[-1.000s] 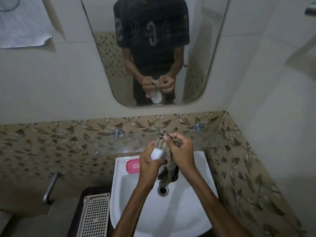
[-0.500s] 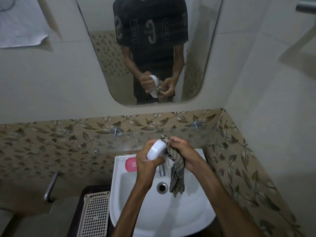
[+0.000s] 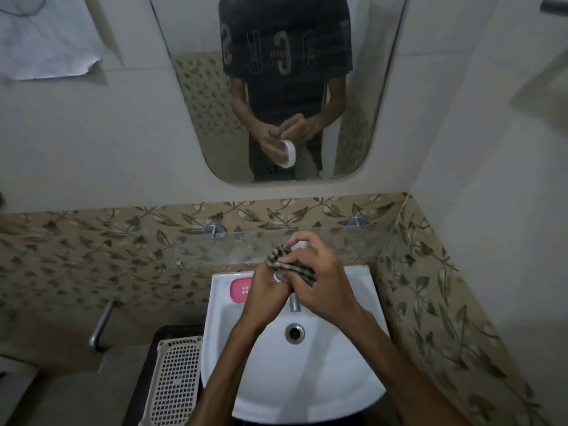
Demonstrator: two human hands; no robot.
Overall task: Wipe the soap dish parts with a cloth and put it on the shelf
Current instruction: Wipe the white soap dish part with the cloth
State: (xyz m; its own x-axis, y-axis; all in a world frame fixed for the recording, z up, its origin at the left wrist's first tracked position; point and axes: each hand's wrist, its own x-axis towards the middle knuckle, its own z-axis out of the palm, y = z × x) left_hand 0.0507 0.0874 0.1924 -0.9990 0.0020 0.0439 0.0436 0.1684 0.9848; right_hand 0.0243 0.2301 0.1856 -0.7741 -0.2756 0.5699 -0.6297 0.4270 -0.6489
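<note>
Right now my left hand (image 3: 264, 295) is curled around the white soap dish part (image 3: 299, 245), fingers closed on it from the lower left, while my right hand (image 3: 319, 282) presses the checked cloth (image 3: 285, 259) against it, fingertips pinched into the fabric. Both hands are shut on their loads and touching each other at the centre of the frame, above the back edge of the white basin (image 3: 322, 379). Only a sliver of the white part peeks out past my right fingers; I cannot tell its long axis directly, though the mirror (image 3: 384, 87) shows it hanging below the hands, seemingly edge-on. The pink soap dish piece (image 3: 238, 289) lies on the basin rim just left of my left wrist, so the left hand is the nearer one for it. The glass shelf (image 3: 353, 244) runs across the frame just beyond my knuckles, toward the upper part of the picture. I judge the wiping is mid-step; placing calls for a short reach forward and up.
</note>
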